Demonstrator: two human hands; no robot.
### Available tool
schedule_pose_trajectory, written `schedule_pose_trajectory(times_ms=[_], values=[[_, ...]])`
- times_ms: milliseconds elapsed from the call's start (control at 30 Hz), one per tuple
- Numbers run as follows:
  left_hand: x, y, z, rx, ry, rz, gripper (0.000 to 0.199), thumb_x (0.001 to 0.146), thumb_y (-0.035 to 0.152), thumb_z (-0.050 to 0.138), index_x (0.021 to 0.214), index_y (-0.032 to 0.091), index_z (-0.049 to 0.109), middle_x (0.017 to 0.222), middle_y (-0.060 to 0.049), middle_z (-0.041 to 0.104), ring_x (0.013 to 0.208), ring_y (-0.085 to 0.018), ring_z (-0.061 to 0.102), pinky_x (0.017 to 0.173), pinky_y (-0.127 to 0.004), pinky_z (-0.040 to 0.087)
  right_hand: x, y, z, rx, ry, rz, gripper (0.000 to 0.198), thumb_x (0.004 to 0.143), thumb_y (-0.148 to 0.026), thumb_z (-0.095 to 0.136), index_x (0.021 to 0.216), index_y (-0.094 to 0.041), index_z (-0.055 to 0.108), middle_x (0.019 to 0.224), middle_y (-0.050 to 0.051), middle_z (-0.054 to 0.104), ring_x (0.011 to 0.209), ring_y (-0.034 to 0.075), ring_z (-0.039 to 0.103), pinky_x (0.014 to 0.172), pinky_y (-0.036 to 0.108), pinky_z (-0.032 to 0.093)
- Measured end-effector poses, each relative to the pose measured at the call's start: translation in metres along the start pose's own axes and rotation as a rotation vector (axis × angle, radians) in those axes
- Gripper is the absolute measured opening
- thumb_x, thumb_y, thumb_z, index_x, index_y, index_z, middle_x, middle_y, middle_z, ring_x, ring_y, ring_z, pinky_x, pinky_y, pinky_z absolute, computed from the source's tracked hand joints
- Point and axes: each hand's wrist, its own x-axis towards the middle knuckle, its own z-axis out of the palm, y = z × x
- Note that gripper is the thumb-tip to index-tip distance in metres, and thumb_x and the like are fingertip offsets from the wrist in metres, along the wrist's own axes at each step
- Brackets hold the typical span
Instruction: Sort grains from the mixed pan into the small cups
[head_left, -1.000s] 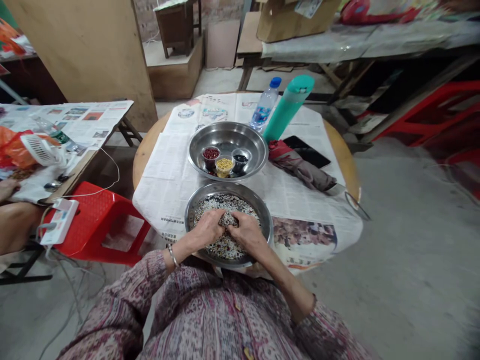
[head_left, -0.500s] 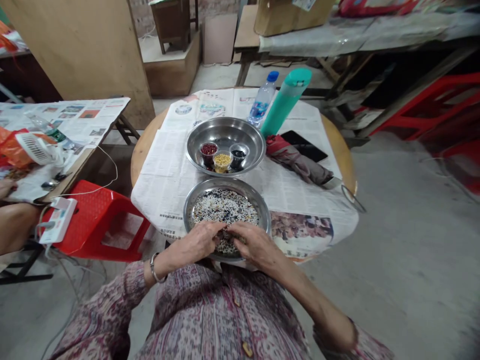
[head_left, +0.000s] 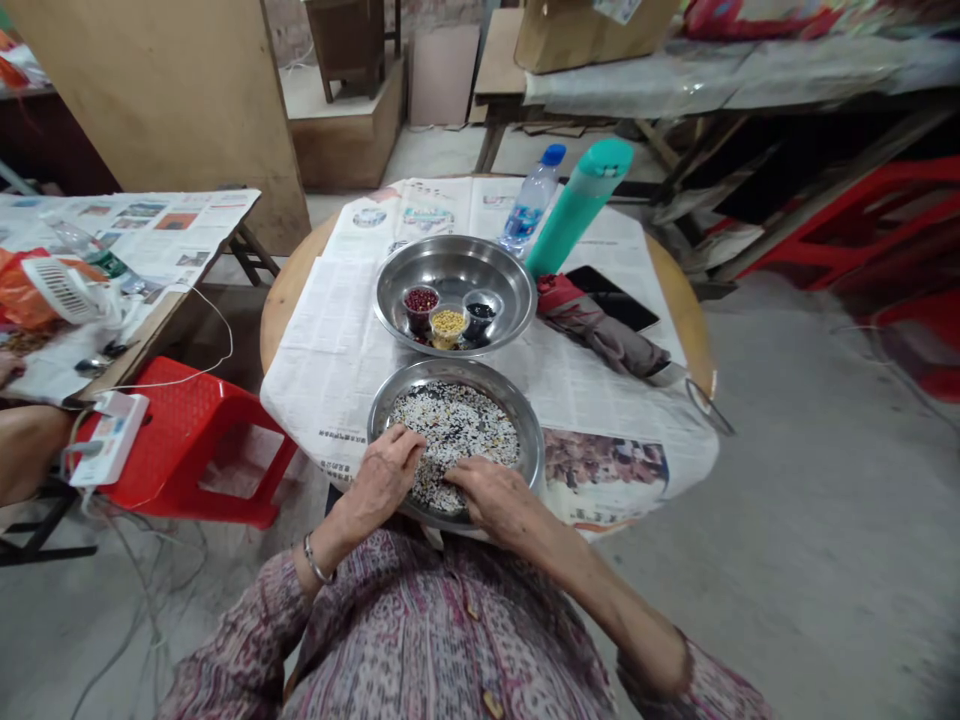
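Right in front of me is a shallow steel basin spread with mixed white rice-like grains and dark beans, flecked with yellow. My left hand is over its left near side, fingers curled together; whatever they pinch is too small to make out. Lower right in the same basin, my right hand dips its bunched fingertips to the grains, which hide what is between them. Behind stands a larger steel basin holding three clear cups: red beans, yellow beans and black beans.
Newspaper covers the round table. At its right back stand a water bottle and a teal flask, beside a folded umbrella and a dark tablet. A red stool with a power strip is on the left, near another person's knee.
My hands were close together over the grains; now they are apart. The left has shifted left and up to the basin's side, while the right has moved slightly down.
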Motion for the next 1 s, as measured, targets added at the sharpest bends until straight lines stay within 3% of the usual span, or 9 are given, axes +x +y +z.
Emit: schedule_pose_trajectory(times_ms=[167,333,467,733,867,933,1000], values=[[-0.001,0.002,0.001,0.036,0.001,-0.015,0.016,0.099,0.015,0.049,0.091,0.018,0.063,0.087,-0.003,0.061,0.083,-0.016,0.059,0.078,-0.028,0.052,0.019,0.021,-0.002,-0.108,0.172,0.139,0.033,0.086,-0.005,0.048,0.107,-0.019,0.070,0.101,0.008,0.071,0.098,0.020,0.063,0.087,0.031,0.047],[0.000,0.002,0.004,0.066,0.019,-0.006,0.016,0.098,0.015,0.049,0.091,0.018,0.063,0.087,-0.003,0.062,0.081,-0.016,0.060,0.076,-0.028,0.053,0.036,0.034,-0.018,-0.099,0.354,0.206,0.024,0.086,-0.010,0.048,0.094,-0.019,0.069,0.096,0.007,0.069,0.093,0.020,0.062,0.087,0.030,0.047],[-0.001,-0.001,0.007,0.030,0.091,0.024,0.015,0.099,0.015,0.049,0.093,0.017,0.063,0.087,-0.004,0.062,0.082,-0.016,0.061,0.078,-0.029,0.054,0.050,0.027,-0.013,-0.080,0.395,0.152,0.022,0.085,-0.021,0.057,0.105,-0.019,0.066,0.103,0.009,0.065,0.097,0.023,0.059,0.085,0.033,0.048],[-0.005,-0.003,0.013,-0.076,0.261,0.044,0.016,0.100,0.016,0.047,0.103,0.019,0.063,0.092,-0.005,0.063,0.090,-0.017,0.063,0.085,-0.032,0.055,0.050,0.009,0.005,0.194,0.243,0.020,0.021,0.080,-0.003,0.052,0.086,-0.018,0.066,0.085,0.004,0.067,0.082,0.018,0.062,0.081,0.031,0.049],[-0.003,0.002,0.006,-0.112,0.299,-0.002,0.021,0.099,0.014,0.046,0.115,0.019,0.059,0.105,-0.007,0.062,0.100,-0.017,0.062,0.090,-0.032,0.054,0.037,-0.007,-0.001,0.177,0.235,-0.177,0.024,0.082,-0.001,0.052,0.091,-0.019,0.067,0.096,0.005,0.068,0.094,0.019,0.061,0.084,0.033,0.051],[-0.001,0.007,0.001,-0.056,0.274,-0.009,0.013,0.099,0.017,0.048,0.104,0.018,0.060,0.096,-0.006,0.062,0.094,-0.017,0.062,0.086,-0.031,0.053,0.031,-0.012,-0.003,0.088,0.315,-0.191,0.023,0.084,-0.003,0.053,0.094,-0.019,0.067,0.105,0.008,0.068,0.102,0.022,0.058,0.089,0.036,0.051],[0.000,0.012,-0.003,0.036,0.222,-0.009,0.020,0.101,0.022,0.047,0.084,0.018,0.058,0.081,-0.003,0.060,0.081,-0.016,0.061,0.079,-0.028,0.052,0.025,-0.010,-0.004,0.010,0.423,-0.121,0.016,0.090,-0.010,0.054,0.091,-0.019,0.066,0.098,0.008,0.067,0.097,0.023,0.058,0.087,0.039,0.051]])
